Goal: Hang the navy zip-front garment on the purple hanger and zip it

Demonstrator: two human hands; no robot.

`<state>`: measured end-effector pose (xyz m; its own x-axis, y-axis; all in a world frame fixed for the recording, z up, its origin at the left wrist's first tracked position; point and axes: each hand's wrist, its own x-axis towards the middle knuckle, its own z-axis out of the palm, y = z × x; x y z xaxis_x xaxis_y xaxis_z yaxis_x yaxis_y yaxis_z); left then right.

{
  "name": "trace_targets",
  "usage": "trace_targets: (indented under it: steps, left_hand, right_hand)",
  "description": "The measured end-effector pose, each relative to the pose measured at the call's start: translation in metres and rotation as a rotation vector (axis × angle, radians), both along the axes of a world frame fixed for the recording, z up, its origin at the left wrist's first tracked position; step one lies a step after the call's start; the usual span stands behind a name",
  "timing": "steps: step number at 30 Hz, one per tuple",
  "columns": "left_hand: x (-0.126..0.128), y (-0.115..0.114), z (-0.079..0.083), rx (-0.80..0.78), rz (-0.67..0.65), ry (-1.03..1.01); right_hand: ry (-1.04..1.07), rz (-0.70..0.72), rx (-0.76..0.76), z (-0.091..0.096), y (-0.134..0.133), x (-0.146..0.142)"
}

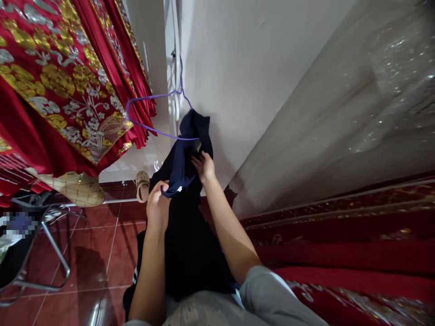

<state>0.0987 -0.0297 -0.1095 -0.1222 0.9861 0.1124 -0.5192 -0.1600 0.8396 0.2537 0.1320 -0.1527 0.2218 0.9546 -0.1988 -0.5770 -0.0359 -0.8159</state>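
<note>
A dark navy garment hangs in front of me from a purple hanger. The hanger's right side is inside the cloth; its left arm sticks out bare. My left hand is closed on the neckline edge, near a small white label. My right hand grips the cloth higher up, below the hanger's right side, with the thumb on top and some fingertips against the fabric. The lower part of the garment drapes down between my forearms, and white stripes show at its left edge.
Red embroidered cloth hangs at the upper left. White metal scrollwork runs along the wall behind the hanger. A beige clog and a folding chair stand at left. Clear plastic sheeting and red fabric fill the right.
</note>
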Motion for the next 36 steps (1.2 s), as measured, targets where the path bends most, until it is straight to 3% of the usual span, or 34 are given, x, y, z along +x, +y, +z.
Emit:
trace_targets:
  steps: [3,6,10,13,16,17,19,21,23,27,30,32,34,36]
  left_hand:
    - [-0.001,0.0,-0.002,-0.015,0.035,0.059]
    - [0.006,0.002,-0.004,0.019,0.07,0.075]
    - [0.015,0.012,0.004,0.172,0.195,0.279]
    - [0.012,0.023,0.027,0.375,0.254,0.591]
    - [0.001,0.037,0.055,0.556,0.254,0.702]
    - [-0.004,0.042,0.061,0.58,0.208,0.703]
    - [-0.013,0.051,0.066,0.543,-0.006,0.704]
    - [-0.023,0.056,0.06,0.421,-0.285,0.717]
    - [-0.031,0.055,0.047,0.331,-0.529,0.784]
    - [-0.041,0.035,0.024,0.387,-0.804,0.991]
    - [-0.036,0.017,0.023,0.389,-0.911,0.901]
    - [-0.028,0.007,0.03,0.382,-0.91,0.761]
    - [-0.019,0.001,0.04,0.413,-0.83,0.695]
    - [-0.014,0.002,0.05,0.469,-0.718,0.78]
  right_hand:
    - [-0.036,0.05,-0.084,-0.026,-0.023,0.001]
    - [-0.105,0.162,-0.112,-0.028,-0.047,-0.004]
    - [-0.176,0.42,0.004,0.004,-0.082,-0.017]
    - [-0.221,0.594,0.324,0.036,-0.109,-0.02]
    - [-0.273,0.725,0.558,0.065,-0.127,-0.014]
    - [-0.28,0.763,0.573,0.075,-0.131,-0.012]
    - [-0.265,0.812,0.512,0.092,-0.136,-0.007]
    - [-0.245,0.865,0.401,0.109,-0.136,-0.002]
    - [-0.289,1.012,0.347,0.126,-0.135,0.005]
    - [-0.557,1.378,0.551,0.155,-0.13,0.023]
    - [-0.696,1.471,0.691,0.174,-0.133,0.034]
    - [-0.757,1.487,0.736,0.185,-0.139,0.037]
    - [-0.853,1.357,0.81,0.193,-0.145,0.039]
    - [-1.023,1.065,0.874,0.197,-0.151,0.042]
